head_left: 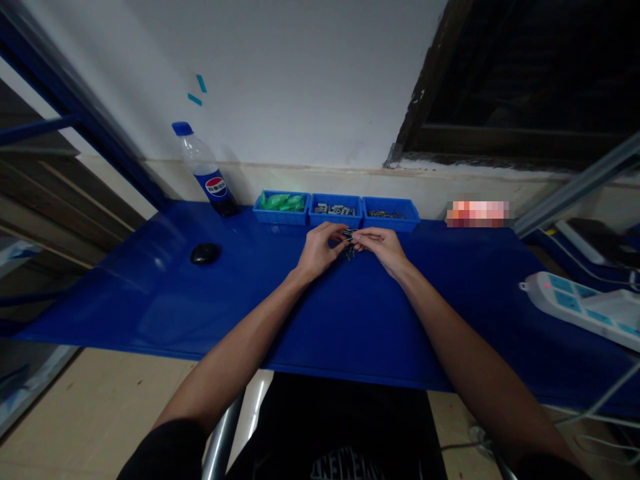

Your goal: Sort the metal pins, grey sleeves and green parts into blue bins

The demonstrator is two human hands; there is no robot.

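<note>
Both my hands meet over the middle of the blue table (150, 293), just in front of three blue bins. My left hand (320, 248) has its fingers curled and pinched around a small dark part (349, 235). My right hand (381, 244) pinches the same small part from the other side. A few tiny dark pieces (350, 253), perhaps screws, lie on the table right under the fingertips. What exactly the part is cannot be made out.
Along the wall stand a bin of green pieces (281, 202), a bin of grey metal parts (335, 209) and a bin of dark screws (390, 214). A Pepsi bottle (204, 171) and a black mouse (205, 253) sit left. A white power strip (585, 308) lies right.
</note>
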